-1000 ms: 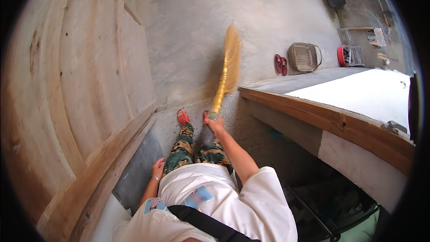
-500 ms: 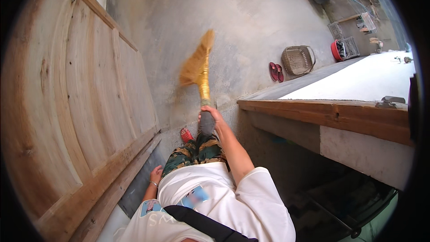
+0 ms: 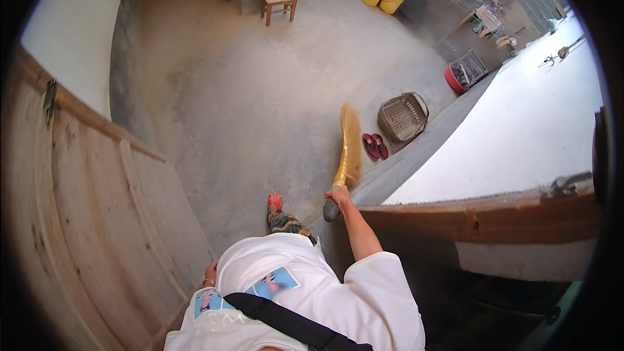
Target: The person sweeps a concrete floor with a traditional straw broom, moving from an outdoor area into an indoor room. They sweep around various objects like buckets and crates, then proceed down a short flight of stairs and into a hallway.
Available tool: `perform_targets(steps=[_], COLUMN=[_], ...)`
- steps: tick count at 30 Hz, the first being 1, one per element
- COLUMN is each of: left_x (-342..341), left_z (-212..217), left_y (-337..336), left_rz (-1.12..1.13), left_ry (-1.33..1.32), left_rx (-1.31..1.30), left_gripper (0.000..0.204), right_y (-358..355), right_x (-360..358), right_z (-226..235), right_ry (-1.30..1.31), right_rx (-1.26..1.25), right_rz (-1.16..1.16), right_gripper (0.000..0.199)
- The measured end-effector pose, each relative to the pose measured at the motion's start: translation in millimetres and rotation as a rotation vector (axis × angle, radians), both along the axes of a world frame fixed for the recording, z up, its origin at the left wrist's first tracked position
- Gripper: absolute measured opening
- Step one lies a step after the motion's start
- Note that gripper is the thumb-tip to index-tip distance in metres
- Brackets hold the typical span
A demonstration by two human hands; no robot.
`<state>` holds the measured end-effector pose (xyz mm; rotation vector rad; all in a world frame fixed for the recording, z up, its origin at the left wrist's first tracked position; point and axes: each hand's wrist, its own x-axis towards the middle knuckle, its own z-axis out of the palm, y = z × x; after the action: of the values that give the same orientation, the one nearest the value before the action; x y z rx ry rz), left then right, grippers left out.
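Note:
My right hand (image 3: 337, 195) is closed round the short grey-ended handle of a straw broom (image 3: 351, 146). The broom points away from me, its golden binding and tan bristles stretching over the concrete floor beside a pair of dark red slippers (image 3: 375, 146). Close to my left side hangs my left hand (image 3: 210, 273), next to the wooden door. It is partly hidden by my shirt, and its fingers are too small to read.
On the left stands the wooden door (image 3: 97, 214). A wood-edged doorway frame (image 3: 481, 220) borders my right. Beyond the slippers is a woven basket (image 3: 403, 118). Farther off are a small stool (image 3: 279, 2), yellow buckets (image 3: 391, 1) and a red basin (image 3: 454, 79).
The broom has swung rightward with my right hand, toward the slippers. My view has shifted forward and left, showing more of the floor and the whole stool.

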<state>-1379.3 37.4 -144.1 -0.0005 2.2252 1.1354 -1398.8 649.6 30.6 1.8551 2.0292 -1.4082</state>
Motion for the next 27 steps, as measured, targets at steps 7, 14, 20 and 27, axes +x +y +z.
perform_targets(steps=[7,14,20,27], left_x=[-152.8,-246.1,-348.3,-501.7], left_z=[85.5,83.5,77.2,99.7], left_y=[150.3,176.2,220.0,304.5], left_rz=[0.068,0.353,0.065,-0.064], left_ry=[-0.238,-0.446,-0.357,-0.376], left_rx=[0.086,0.282,0.157,-0.028], left_gripper=[0.024,0.028,0.029,0.037], right_y=[44.2,-56.2,19.5,116.6], right_x=[-122.8,-295.1,-379.7,-383.9], right_z=[-84.4,-88.0,-63.1,37.9], right_ry=[-0.001,0.179,0.513,0.555], right_rx=[-0.558,-0.453,-1.009,-0.827], right_rz=[-0.274,0.193,0.400,0.245], right_gripper=[0.031,0.044,0.051,0.089])
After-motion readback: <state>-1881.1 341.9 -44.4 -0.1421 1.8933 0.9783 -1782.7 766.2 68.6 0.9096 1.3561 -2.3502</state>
